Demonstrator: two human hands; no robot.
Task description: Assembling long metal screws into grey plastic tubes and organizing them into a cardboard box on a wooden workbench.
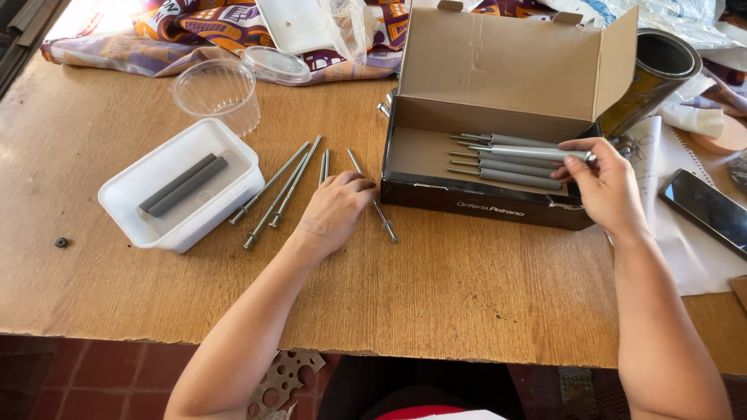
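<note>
**Hands sorting sleeved bolts at a cardboard box**

Holding a grey-sleeved bolt by its end, the right hand is pinching it narrowly over the open cardboard box. The bolt's long axis is running left to right, pointing away from the grip, above more sleeved bolts lying in the box. Left of the box, the left hand is resting, fingers curled, on bare bolts; whether it is gripping one cannot be told.
</note>
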